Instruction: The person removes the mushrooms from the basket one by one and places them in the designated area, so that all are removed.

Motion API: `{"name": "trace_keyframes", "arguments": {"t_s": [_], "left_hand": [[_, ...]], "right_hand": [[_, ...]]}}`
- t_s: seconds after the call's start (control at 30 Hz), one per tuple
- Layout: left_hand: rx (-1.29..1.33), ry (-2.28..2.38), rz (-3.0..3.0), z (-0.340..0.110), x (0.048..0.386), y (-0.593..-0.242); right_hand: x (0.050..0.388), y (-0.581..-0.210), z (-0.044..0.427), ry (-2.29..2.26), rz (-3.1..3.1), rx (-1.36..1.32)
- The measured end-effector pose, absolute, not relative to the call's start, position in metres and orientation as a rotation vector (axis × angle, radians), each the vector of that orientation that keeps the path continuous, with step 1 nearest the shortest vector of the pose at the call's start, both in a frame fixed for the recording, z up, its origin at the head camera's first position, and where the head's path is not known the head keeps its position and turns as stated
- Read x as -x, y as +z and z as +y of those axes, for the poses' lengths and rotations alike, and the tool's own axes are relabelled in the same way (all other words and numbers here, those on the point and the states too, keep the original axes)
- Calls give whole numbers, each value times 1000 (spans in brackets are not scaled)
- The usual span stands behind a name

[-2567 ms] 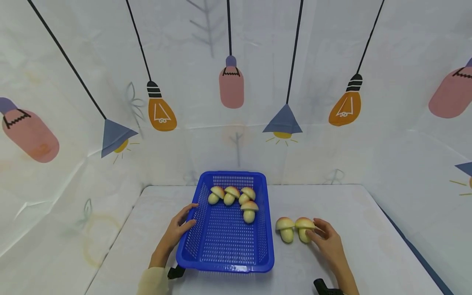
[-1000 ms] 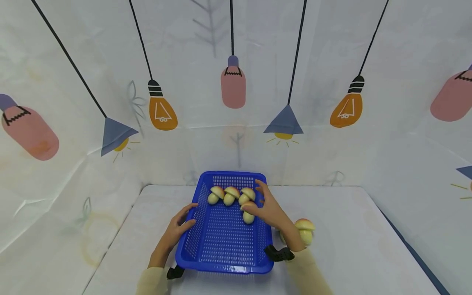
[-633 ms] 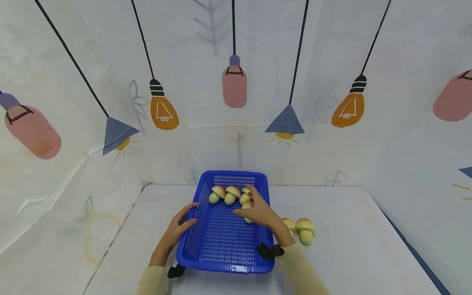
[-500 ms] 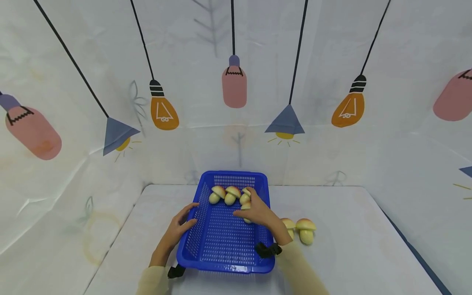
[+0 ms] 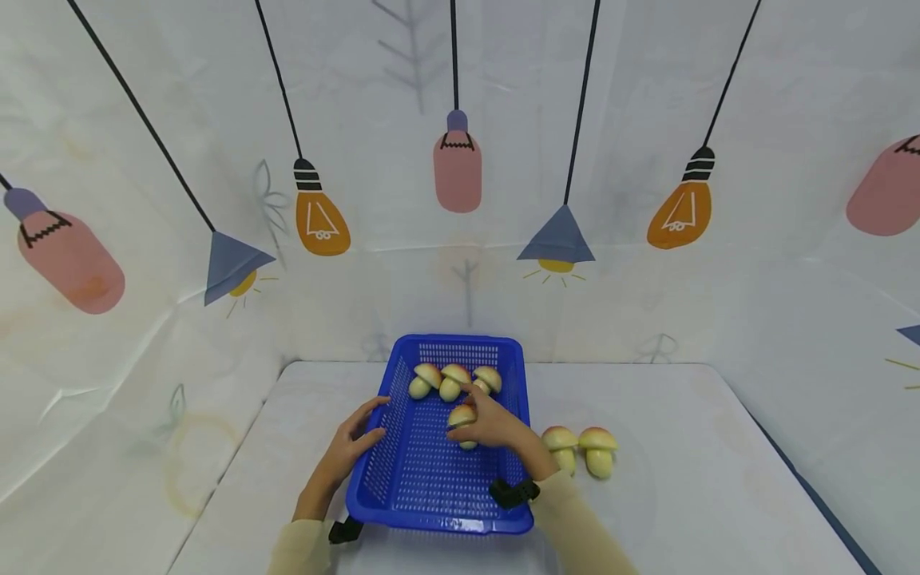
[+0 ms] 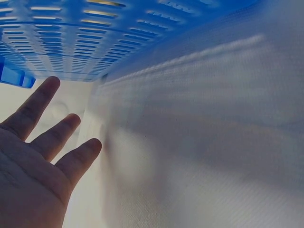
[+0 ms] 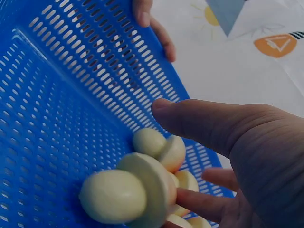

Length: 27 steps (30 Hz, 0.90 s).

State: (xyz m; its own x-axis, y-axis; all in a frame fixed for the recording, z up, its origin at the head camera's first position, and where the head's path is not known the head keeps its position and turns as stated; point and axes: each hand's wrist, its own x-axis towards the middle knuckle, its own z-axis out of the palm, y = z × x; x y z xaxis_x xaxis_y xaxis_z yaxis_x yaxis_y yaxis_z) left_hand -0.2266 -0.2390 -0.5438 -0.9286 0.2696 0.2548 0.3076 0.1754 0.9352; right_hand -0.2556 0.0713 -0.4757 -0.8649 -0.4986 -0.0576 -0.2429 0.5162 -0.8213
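A blue plastic basket [image 5: 438,523] holds several toy mushrooms with pale stems and yellow-red caps. Three of them, one being this mushroom [image 5: 451,382], form a row near its far end. My right hand [image 5: 492,419] reaches inside, its fingers against the cap of another mushroom [image 7: 114,194]. In the right wrist view the thumb stands apart from that mushroom, and the other fingertips are partly hidden behind it. My left hand [image 5: 350,443] rests at the basket's left rim; in the left wrist view three fingers [image 6: 50,137] are extended beside its wall.
Two more mushrooms, a left one [image 5: 561,447] and a right one [image 5: 597,451], lie side by side on the white table [image 5: 668,495], right of the basket. A wall sheet [image 5: 402,287] printed with lamps rises behind the table.
The right hand left the two table mushrooms and reached into the basket. One mushroom there has shifted left and nearer, away from the row, with the hand. The left hand stayed put.
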Motion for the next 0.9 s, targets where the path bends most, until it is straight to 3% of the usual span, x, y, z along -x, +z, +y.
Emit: {"name": "trace_keyframes", "arguments": {"t_s": [0.37,0.9], "left_hand": [[548,-1897,-2401,-237,226,-543],[535,-1868,-2425,-238,226,-541]], "right_hand": [[254,-478,70,-1186,2392,861],[253,-484,59,-911,2459,875]]}}
